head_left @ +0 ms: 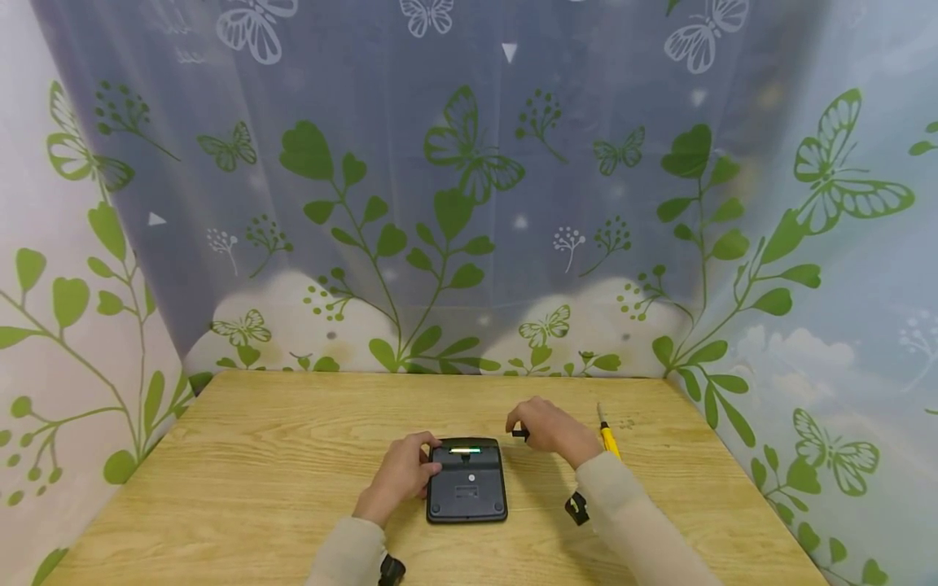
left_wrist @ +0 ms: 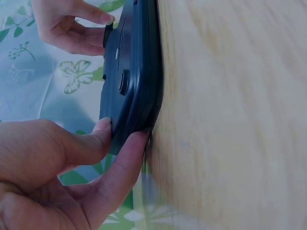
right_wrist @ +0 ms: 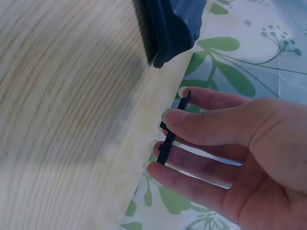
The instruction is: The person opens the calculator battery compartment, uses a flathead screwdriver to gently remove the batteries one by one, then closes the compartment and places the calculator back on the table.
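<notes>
One black device (head_left: 466,490) sits on the desk (head_left: 293,472) in my head cam, left hand (head_left: 400,472) gripping its left edge, right hand (head_left: 551,430) pinching a black strip (head_left: 519,434) near it. Left wrist shows me that edge grip; right wrist, strip's apart from the device.

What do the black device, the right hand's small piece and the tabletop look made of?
Black device: probably satin plastic; moulded edges, soft highlights. Small piece: likely smooth dark plastic; thin, with a tab. Tabletop: low-sheen wood or printed laminate; grain fits both.
</notes>
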